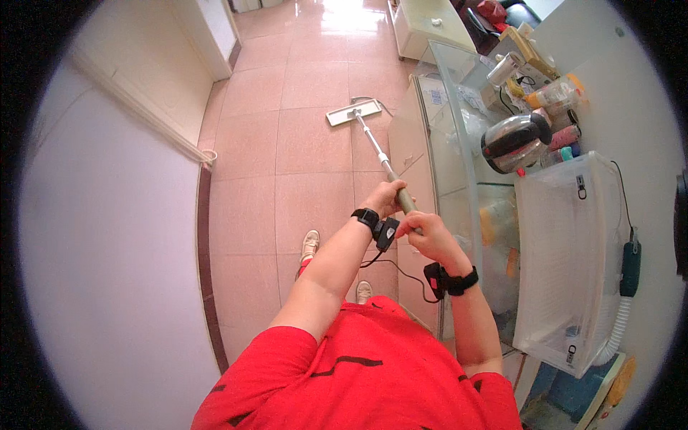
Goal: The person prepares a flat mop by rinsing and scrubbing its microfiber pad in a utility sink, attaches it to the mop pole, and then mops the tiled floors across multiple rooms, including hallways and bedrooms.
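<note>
A flat mop with a white rectangular head (341,115) rests on the pink tiled floor (314,140) ahead of me. Its telescopic metal pole (372,141) slants back towards my body and ends in an olive-grey grip (406,202). My left hand (384,198) is closed around the pole near the lower part of that grip. Higher up, at the top end, my right hand (431,236) wraps the grip and hides its tip. Black straps with small cabled devices sit on both wrists.
To my right runs a glass-topped counter (463,123). On it stand an electric kettle (513,142), several bottles and a translucent plastic storage box (559,263). A thin cable (388,107) lies by the mop head. A white wall (123,226) and a door (156,59) bound the left; a white cabinet (430,32) stands farther ahead.
</note>
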Demonstrator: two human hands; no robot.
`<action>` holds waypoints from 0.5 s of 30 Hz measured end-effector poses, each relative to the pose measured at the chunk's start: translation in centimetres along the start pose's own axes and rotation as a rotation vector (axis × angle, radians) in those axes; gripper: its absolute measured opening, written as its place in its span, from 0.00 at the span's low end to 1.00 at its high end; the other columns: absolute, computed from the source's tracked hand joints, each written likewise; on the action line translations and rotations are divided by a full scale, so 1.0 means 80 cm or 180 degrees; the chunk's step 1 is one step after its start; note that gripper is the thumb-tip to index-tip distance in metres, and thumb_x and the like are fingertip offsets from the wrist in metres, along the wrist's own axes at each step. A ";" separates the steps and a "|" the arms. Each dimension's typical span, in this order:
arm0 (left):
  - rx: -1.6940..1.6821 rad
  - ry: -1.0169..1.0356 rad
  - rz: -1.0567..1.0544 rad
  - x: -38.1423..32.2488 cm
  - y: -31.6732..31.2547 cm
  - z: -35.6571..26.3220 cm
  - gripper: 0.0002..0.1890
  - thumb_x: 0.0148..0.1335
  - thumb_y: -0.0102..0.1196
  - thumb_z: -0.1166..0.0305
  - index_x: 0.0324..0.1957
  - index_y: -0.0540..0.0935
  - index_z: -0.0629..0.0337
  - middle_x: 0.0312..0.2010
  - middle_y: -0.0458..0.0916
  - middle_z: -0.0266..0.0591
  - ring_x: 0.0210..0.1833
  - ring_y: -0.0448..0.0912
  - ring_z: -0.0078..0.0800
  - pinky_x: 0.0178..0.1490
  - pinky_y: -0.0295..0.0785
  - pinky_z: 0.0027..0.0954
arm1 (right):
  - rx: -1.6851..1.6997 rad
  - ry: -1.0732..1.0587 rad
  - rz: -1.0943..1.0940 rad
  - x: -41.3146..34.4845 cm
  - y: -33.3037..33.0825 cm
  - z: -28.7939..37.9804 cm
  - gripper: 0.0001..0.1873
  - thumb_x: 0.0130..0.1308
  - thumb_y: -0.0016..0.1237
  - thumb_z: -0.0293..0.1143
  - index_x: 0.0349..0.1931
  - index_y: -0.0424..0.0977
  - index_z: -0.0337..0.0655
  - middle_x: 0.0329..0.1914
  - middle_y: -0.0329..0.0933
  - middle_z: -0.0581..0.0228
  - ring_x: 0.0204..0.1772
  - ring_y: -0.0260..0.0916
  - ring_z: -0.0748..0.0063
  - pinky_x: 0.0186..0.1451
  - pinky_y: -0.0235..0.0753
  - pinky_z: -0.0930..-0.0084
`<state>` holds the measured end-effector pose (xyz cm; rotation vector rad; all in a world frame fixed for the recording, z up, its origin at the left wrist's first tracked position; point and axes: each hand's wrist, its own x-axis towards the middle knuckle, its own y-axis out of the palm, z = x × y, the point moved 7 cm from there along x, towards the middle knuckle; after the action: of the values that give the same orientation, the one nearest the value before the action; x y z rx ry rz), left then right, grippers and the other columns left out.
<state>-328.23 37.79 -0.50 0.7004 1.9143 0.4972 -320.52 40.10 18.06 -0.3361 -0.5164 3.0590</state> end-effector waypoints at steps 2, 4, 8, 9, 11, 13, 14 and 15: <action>-0.0134 -0.0037 0.0039 -0.003 0.002 0.010 0.14 0.62 0.48 0.68 0.41 0.64 0.71 0.30 0.72 0.50 0.34 0.79 0.45 0.39 0.78 0.45 | -0.0125 0.0198 0.0090 -0.006 0.002 -0.005 0.10 0.50 0.37 0.15 0.28 0.74 0.33 0.27 0.72 0.63 0.29 0.66 0.76 0.32 0.66 0.80; -0.0151 -0.0100 0.0260 -0.009 0.026 0.019 0.14 0.63 0.47 0.69 0.41 0.64 0.71 0.31 0.73 0.51 0.34 0.79 0.47 0.39 0.78 0.46 | -0.0400 0.0368 0.0171 -0.023 -0.016 0.004 0.08 0.49 0.41 0.15 0.28 0.74 0.32 0.27 0.73 0.58 0.33 0.72 0.69 0.38 0.71 0.76; -0.0518 -0.0253 0.0342 -0.022 0.060 0.018 0.13 0.61 0.49 0.69 0.41 0.63 0.68 0.30 0.72 0.46 0.32 0.79 0.47 0.37 0.79 0.48 | -0.0243 0.0610 -0.0208 -0.037 -0.050 0.033 0.08 0.47 0.40 0.14 0.26 0.73 0.32 0.27 0.72 0.61 0.32 0.70 0.72 0.36 0.68 0.80; -0.0441 -0.0296 0.0411 -0.031 0.073 0.013 0.13 0.61 0.49 0.69 0.40 0.62 0.66 0.29 0.71 0.45 0.33 0.79 0.46 0.37 0.79 0.47 | -0.0195 0.0585 -0.0336 -0.040 -0.056 0.044 0.08 0.46 0.39 0.14 0.25 0.72 0.31 0.27 0.71 0.61 0.32 0.70 0.73 0.35 0.68 0.80; -0.0279 -0.0313 0.0466 -0.038 0.088 0.004 0.12 0.60 0.49 0.69 0.39 0.63 0.66 0.29 0.72 0.45 0.33 0.80 0.45 0.36 0.79 0.46 | -0.0124 0.0739 -0.0538 -0.046 -0.067 0.053 0.08 0.46 0.39 0.14 0.24 0.72 0.31 0.27 0.71 0.61 0.31 0.69 0.73 0.34 0.67 0.80; -0.0197 -0.0297 0.0521 -0.022 0.098 0.023 0.11 0.60 0.49 0.70 0.38 0.64 0.66 0.29 0.72 0.45 0.33 0.80 0.44 0.36 0.80 0.45 | -0.0156 0.0821 -0.0558 -0.059 -0.078 0.034 0.08 0.46 0.39 0.14 0.23 0.72 0.31 0.27 0.71 0.62 0.31 0.69 0.73 0.34 0.67 0.80; -0.0270 -0.0359 0.0587 -0.014 0.103 0.032 0.11 0.60 0.49 0.70 0.37 0.64 0.66 0.29 0.73 0.45 0.32 0.80 0.43 0.37 0.79 0.44 | -0.0174 0.0919 -0.0594 -0.065 -0.085 0.023 0.08 0.46 0.38 0.14 0.23 0.72 0.31 0.27 0.71 0.62 0.31 0.69 0.73 0.34 0.67 0.80; -0.0319 -0.0430 0.0638 -0.011 0.105 0.033 0.10 0.60 0.49 0.70 0.36 0.65 0.66 0.29 0.73 0.45 0.32 0.79 0.42 0.37 0.79 0.43 | -0.0163 0.0906 -0.0585 -0.064 -0.088 0.024 0.08 0.46 0.38 0.14 0.23 0.72 0.31 0.27 0.71 0.62 0.31 0.69 0.73 0.34 0.67 0.80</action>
<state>-323.41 43.59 4.16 0.8433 1.6902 0.6500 -316.00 45.87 23.19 -0.6721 -0.5735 2.7614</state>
